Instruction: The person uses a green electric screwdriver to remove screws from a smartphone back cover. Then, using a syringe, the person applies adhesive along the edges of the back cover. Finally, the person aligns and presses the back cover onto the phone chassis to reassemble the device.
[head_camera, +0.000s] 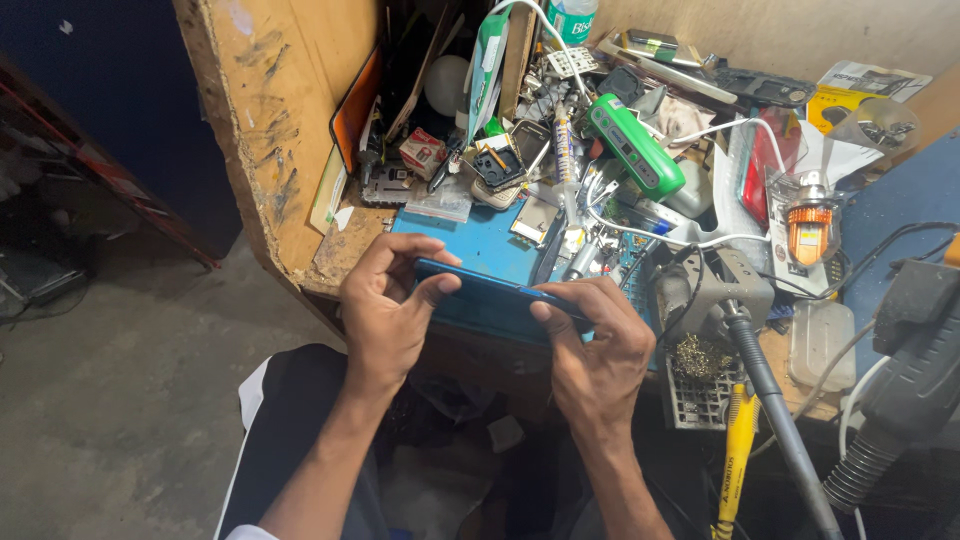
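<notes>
Both my hands grip blue phone (495, 295) edge-on: left hand (385, 310) pinches left end, right hand (595, 345) right end; long axis left-right above cluttered tabletop (480, 245).

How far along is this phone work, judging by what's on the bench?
Hard to say what is finished: loose phone parts and small boards lie scattered at the back of the blue work mat. In hand now: the left hand and right hand grip the ends of a slim blue phone, held edge-on. The grey-handled soldering tool sits in its stand, untouched.
</notes>
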